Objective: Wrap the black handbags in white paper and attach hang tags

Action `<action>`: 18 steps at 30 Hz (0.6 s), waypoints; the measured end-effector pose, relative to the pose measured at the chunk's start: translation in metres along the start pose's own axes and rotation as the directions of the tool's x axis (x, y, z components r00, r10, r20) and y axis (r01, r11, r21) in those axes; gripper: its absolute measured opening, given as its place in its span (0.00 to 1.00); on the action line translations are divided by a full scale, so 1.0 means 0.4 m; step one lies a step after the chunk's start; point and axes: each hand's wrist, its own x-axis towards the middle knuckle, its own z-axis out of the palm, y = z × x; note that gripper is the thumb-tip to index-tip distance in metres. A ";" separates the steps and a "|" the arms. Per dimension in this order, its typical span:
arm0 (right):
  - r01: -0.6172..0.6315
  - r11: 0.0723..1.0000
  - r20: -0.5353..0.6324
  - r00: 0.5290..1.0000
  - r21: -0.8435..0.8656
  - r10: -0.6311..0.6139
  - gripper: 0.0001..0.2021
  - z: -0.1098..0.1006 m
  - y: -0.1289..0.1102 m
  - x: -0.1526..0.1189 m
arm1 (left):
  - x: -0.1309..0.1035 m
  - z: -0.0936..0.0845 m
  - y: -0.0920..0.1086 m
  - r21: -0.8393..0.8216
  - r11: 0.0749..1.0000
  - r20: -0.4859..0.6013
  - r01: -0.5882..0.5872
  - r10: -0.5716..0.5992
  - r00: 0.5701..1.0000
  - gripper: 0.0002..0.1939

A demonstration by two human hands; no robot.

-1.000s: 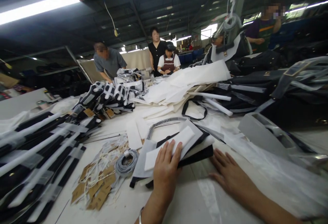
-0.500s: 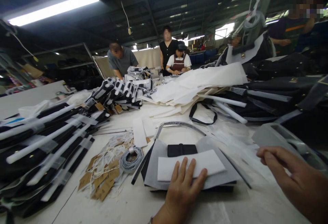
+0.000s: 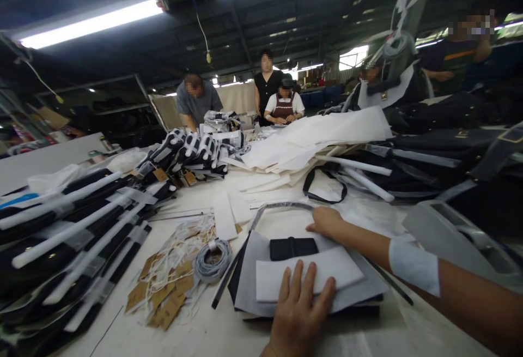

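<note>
A small black handbag [image 3: 249,312] lies flat before me, its wrapped handle [image 3: 281,205] arching away at the far side. Grey-white tissue paper [image 3: 250,270] covers its front, around a black strap closure [image 3: 293,248]. Across the tissue rests a folded white sheet [image 3: 347,270]. My left hand [image 3: 300,308] presses on this sheet, fingers spread. At the far right of the bag, by the handle's end and the tissue's upper edge, my right hand [image 3: 327,221] is curled closed. Its fingertips are mostly hidden, so what it pinches does not show.
Left of the bag lie a grey cord coil [image 3: 212,260] and brown tags with white strings [image 3: 171,286]. Wrapped black bags [image 3: 81,237] are heaped at left, more at right. White paper sheets [image 3: 310,139] and a black strap [image 3: 324,200] lie beyond. Several people work behind.
My right hand has swung left and away from me, from beside the bag to its far right edge by the handle. My left hand stays spread on the white sheet.
</note>
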 end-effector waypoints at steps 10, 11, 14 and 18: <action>-0.057 0.910 0.161 0.987 0.411 -0.011 0.10 -0.012 0.068 0.018 | -0.004 0.006 -0.001 -0.050 0.998 -0.016 0.044 -0.045 0.999 0.18; -0.051 0.878 0.161 0.986 0.475 -0.030 0.10 -0.015 0.076 0.014 | -0.005 0.007 -0.001 -0.053 0.998 -0.014 0.045 -0.045 0.999 0.18; -0.026 0.761 0.148 0.985 0.648 -0.092 0.09 -0.028 0.097 -0.003 | -0.012 0.016 0.003 -0.058 0.997 0.010 0.043 -0.043 0.999 0.19; 0.017 0.604 0.102 0.981 0.797 -0.162 0.18 -0.045 0.122 -0.025 | -0.028 0.037 0.011 -0.072 0.994 -0.033 0.082 -0.085 0.996 0.19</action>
